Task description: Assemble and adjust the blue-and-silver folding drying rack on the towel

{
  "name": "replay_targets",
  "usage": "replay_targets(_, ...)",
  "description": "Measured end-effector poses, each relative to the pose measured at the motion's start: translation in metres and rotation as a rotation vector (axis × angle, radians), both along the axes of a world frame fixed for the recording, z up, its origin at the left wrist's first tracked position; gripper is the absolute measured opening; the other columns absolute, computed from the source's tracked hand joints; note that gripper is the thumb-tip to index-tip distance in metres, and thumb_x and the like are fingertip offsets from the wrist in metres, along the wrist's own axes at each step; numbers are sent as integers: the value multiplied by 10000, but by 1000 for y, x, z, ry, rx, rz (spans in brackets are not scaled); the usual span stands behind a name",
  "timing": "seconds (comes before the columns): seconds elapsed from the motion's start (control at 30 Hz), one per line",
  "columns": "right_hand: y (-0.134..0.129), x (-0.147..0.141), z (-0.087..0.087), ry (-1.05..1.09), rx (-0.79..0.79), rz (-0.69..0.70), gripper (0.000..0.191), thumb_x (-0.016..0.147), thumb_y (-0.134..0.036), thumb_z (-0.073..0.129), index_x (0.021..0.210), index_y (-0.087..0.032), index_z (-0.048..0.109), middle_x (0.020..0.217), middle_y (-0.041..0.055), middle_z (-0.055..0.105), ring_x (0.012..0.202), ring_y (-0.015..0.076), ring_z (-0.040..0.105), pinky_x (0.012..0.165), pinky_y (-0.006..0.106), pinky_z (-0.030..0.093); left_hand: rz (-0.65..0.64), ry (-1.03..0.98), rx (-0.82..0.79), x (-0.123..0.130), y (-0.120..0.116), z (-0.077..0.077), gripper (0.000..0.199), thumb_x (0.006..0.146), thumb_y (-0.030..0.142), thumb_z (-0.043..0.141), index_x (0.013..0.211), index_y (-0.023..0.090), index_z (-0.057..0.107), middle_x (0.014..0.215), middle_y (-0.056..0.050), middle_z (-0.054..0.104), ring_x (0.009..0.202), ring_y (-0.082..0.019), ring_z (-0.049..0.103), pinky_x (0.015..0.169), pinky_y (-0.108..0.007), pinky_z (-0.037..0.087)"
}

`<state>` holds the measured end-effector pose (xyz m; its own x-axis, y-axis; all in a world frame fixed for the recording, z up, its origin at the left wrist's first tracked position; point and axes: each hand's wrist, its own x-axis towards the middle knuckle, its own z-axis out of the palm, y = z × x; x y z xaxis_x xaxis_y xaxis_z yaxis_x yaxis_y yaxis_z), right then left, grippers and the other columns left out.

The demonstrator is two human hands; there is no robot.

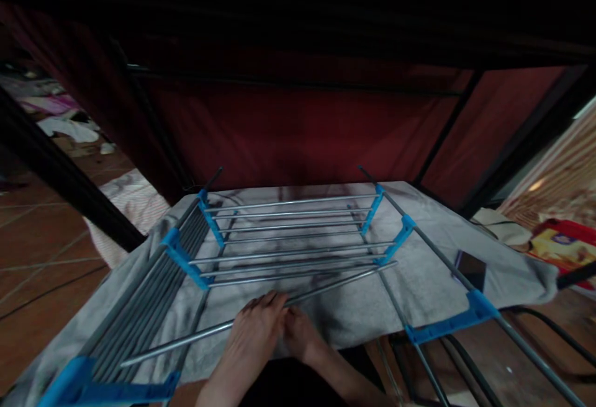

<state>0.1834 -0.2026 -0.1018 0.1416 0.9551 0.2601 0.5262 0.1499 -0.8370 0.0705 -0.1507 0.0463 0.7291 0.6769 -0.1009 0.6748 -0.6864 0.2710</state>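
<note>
A loose grey metal tube [344, 283] lies slantwise across the front of a partly built rack, its right end higher in the picture. My left hand [258, 323] is closed around the tube near its middle. My right hand [298, 332] is also closed on it, directly beside the left, its fingertips partly hidden. The rack has grey side poles [437, 252] and blue plastic connectors [186, 264]. Crossbars [293, 229] span its two farther levels. The nearest pair of blue connectors, at left [116, 388] and right [451, 326], has no bar between them.
Several loose tubes [153, 308] lie along the rack's left side. A grey cloth [419, 289] covers the surface underneath. A dark phone [470, 269] rests on it at right. Beyond are a red panel [298, 134], a dark frame post [69, 171] and a red-yellow package [563, 249].
</note>
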Motion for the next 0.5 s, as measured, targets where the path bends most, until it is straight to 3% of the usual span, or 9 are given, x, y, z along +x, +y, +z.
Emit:
replay_targets(0.07,-16,27,-7,155,3,-98,369,839,-158,472,1112,-285,686,1122,66,707,999,230,680,888,403,548,31,-36,55,-7,3,3,386,971,288,365,1206,287,672,1179,-81,716,1036,-261,697,893,-386,531)
replay_targets(0.2,-33,79,-3,488,47,-447,294,797,-247,488,997,-253,703,951,53,724,751,201,667,717,369,561,57,-135,143,-20,23,-4,389,923,412,441,1231,368,674,1225,-31,715,1041,-271,701,852,-372,561)
replay_targets(0.33,-41,131,26,626,251,-656,260,787,-322,517,954,-228,694,908,52,712,670,167,621,620,311,527,45,-242,235,-17,45,-13,454,876,480,432,1258,402,665,1202,-10,726,911,-300,723,723,-413,578)
replay_targets(0.5,-55,173,57,581,372,-838,273,804,-363,542,990,-214,676,965,66,708,743,173,624,641,303,528,9,-317,337,-2,49,-16,443,846,461,401,1164,425,707,1165,4,737,883,-315,711,701,-430,557)
